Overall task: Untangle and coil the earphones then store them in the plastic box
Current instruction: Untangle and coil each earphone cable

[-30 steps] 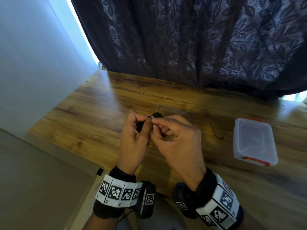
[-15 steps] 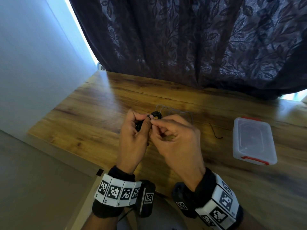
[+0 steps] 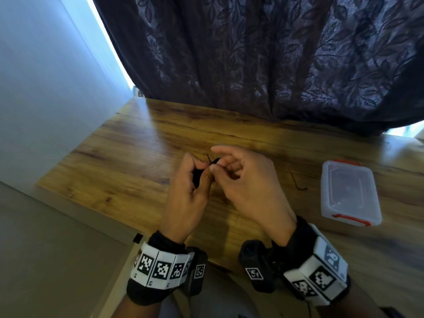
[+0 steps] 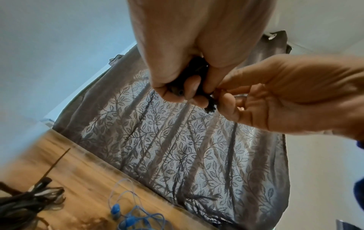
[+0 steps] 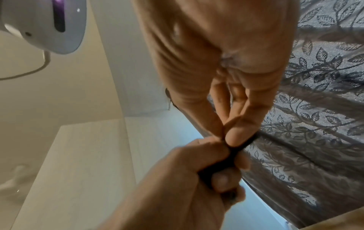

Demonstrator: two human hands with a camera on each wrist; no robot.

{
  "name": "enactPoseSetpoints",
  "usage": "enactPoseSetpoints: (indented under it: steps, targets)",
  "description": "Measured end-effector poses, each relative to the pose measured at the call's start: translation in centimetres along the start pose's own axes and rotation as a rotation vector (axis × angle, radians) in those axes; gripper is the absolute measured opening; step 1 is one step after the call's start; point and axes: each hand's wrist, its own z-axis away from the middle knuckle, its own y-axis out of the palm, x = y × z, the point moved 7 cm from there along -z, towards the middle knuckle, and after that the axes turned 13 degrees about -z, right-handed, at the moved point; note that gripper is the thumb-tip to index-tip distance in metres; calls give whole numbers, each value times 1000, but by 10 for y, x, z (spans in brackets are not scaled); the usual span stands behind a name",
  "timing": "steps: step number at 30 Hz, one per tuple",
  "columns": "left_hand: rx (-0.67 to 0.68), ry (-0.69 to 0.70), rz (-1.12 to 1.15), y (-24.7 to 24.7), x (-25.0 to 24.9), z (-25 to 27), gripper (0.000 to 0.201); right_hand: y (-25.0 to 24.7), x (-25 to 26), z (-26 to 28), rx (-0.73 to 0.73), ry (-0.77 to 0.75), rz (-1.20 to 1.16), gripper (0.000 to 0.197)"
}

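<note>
My left hand (image 3: 199,169) is held above the wooden table (image 3: 128,161), its fingers curled round a small black bundle of earphones (image 3: 196,182). My right hand (image 3: 217,160) meets it from the right and pinches a short black piece of cable (image 3: 210,159) sticking up from the bundle. The left wrist view shows the black earphones (image 4: 178,91) inside my curled fingers (image 4: 194,87). In the right wrist view my thumb and finger (image 5: 236,135) squeeze the black cable (image 5: 247,142). The clear plastic box (image 3: 351,193) with red clasps lies on the table to the right.
A thin dark wire (image 3: 297,183) lies on the table between my hands and the box. The left wrist view shows blue earphones (image 4: 128,217) and a dark cable bundle (image 4: 29,200) on the table. A dark leaf-patterned curtain (image 3: 275,65) hangs behind; a wall is left.
The round earbud that showed above my left thumb is now out of sight in the bundle. My right index finger has lifted, and a short cable end now sticks up between the hands.
</note>
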Motion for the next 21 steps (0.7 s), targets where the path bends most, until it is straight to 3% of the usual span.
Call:
enactPoseSetpoints:
  steps: [5,11,16,21]
  targets:
    - [51,7,-4,1,1,-1,21,-5,5,-12,109,-46,38,8]
    - [106,-69,26,5,9,-3,16,-1,3,-3,72,-203,17,15]
    - [207,-168,200,9,15,1,9,-2,-5,2,60,-138,-113,14]
    - [216,-279,424,10,24,2,9,-4,3,7,57,-153,-55,14]
